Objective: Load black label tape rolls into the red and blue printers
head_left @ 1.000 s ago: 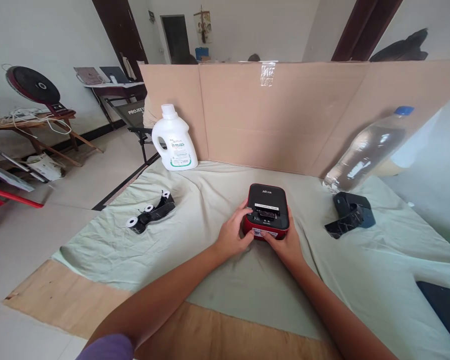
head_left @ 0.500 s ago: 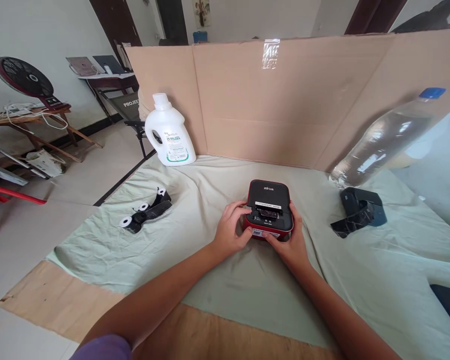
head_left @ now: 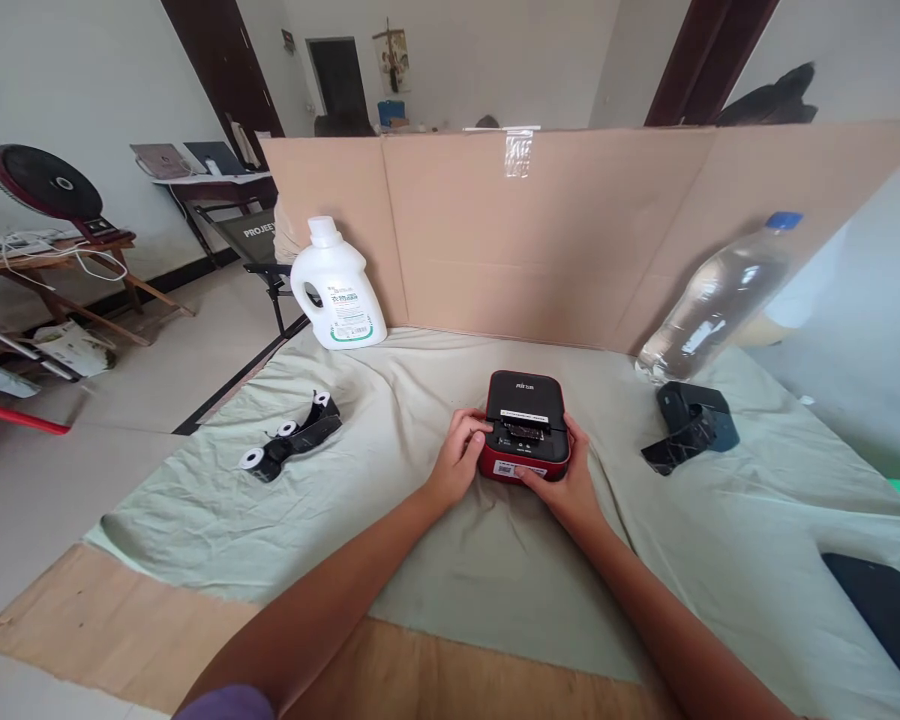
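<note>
A small black-and-red label printer (head_left: 526, 400) sits on the pale green cloth in front of me, its lid down. A dark patterned strip (head_left: 523, 432) shows in its slot, and a white label is on its front face. My left hand (head_left: 459, 455) grips the printer's left side with bent fingers, the thumb lying near the left edge. From the right, my right hand (head_left: 570, 478) is wrapped round the front corner, its thumb pressed on the front face and its fingers along the side.
Several black paper rolls (head_left: 289, 437) lie to the left. At right is a second dark device (head_left: 709, 412) with a black strip. A white detergent bottle (head_left: 339, 290) and a clear blue-capped bottle (head_left: 720, 290) stand by the cardboard (head_left: 510, 250). A dark phone-like slab (head_left: 881, 610) lies at lower right.
My left thumb has shifted from the printer's front up to its left side. The view has tilted upward slightly. My right hand keeps its hold.
</note>
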The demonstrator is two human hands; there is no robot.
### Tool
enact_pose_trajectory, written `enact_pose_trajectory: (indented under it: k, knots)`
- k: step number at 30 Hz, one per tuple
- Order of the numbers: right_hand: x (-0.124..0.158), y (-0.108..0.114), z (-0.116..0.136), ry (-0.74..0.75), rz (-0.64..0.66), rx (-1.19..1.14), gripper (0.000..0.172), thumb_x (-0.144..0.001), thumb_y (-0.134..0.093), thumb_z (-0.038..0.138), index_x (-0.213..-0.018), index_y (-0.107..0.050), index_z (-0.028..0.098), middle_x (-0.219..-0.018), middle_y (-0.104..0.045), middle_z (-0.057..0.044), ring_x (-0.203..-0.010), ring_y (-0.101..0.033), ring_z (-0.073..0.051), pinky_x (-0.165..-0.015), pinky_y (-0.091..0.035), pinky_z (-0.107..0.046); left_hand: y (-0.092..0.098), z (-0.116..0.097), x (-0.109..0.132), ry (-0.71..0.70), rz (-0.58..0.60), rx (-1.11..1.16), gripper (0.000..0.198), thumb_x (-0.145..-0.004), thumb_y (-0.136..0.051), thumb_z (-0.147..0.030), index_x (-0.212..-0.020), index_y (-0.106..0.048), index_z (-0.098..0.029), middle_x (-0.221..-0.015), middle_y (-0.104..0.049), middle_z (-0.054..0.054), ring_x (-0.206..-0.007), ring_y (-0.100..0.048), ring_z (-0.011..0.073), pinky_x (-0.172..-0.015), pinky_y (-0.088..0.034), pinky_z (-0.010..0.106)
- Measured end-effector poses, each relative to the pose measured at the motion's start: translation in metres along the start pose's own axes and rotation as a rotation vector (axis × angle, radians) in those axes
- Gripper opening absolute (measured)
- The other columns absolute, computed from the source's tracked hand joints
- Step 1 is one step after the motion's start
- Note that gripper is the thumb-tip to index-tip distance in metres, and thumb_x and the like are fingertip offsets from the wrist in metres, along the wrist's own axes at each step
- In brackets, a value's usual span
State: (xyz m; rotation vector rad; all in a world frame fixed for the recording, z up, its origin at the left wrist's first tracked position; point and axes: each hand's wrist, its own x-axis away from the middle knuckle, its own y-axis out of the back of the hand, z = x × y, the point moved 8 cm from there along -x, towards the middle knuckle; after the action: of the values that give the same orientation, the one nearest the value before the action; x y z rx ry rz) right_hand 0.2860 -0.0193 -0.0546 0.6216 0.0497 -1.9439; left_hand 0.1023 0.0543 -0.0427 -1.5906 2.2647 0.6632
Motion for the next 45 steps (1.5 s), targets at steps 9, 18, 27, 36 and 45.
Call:
enact_pose_trajectory:
  k: [9,18,27,36,45]
  knots:
    - [0.002,0.002,0.004,0.011,0.017,0.104,0.105,-0.07,-0.082,0.041,-0.156,-0.023,0.027,-0.161,-0.029,-0.012,-0.146,-0.032,-0.031,-0.12,-0.027,-0.053,0.007,-0.012,0.014,-0.102,0.012,-0.036,0.037,-0.102,-0.04,-0.038,-0.126,-0.062,-0.022,-0.145,-0.054,0.009,-0.133,-0.05,0.0231,-0.114,-0.038,0.044]
    - [0.002,0.0,0.003,0.031,0.048,0.136,0.112,-0.073,-0.079,0.046,-0.159,-0.012,0.023,-0.155,-0.037,-0.017,-0.141,-0.04,-0.033,-0.115,-0.034,-0.055,0.006,-0.01,0.017,-0.074,0.035,-0.019,0.049,-0.103,-0.036,-0.039,-0.146,-0.047,-0.02,-0.148,-0.052,0.009,-0.137,-0.049,0.0215,-0.116,-0.039,0.04]
    - [0.003,0.0,0.001,0.008,0.051,0.145,0.114,-0.072,-0.08,0.047,-0.16,-0.01,0.024,-0.156,-0.035,-0.017,-0.142,-0.038,-0.034,-0.115,-0.034,-0.057,0.005,-0.009,0.015,-0.055,0.031,-0.029,0.051,-0.102,-0.035,-0.042,-0.145,-0.049,-0.018,-0.146,-0.054,0.01,-0.135,-0.05,0.0222,-0.117,-0.038,0.042]
    - [0.002,0.0,0.004,0.034,0.058,0.144,0.098,-0.074,-0.079,0.045,-0.154,-0.027,0.025,-0.16,-0.03,-0.013,-0.145,-0.033,-0.03,-0.118,-0.03,-0.054,0.008,-0.007,0.012,-0.019,0.006,-0.026,0.048,-0.102,-0.039,-0.04,-0.142,-0.053,-0.018,-0.138,-0.059,0.011,-0.128,-0.054,0.0223,-0.112,-0.041,0.04]
    - [-0.025,0.02,0.013,0.109,0.066,0.204,0.046,-0.098,-0.039,0.052,-0.129,-0.061,0.026,-0.143,-0.056,-0.007,-0.135,-0.043,-0.026,-0.115,-0.033,-0.052,0.008,-0.005,0.012,0.003,0.007,-0.068,0.049,-0.097,-0.048,-0.038,-0.142,-0.053,-0.02,-0.13,-0.062,0.012,-0.114,-0.06,0.0234,-0.092,-0.051,0.036]
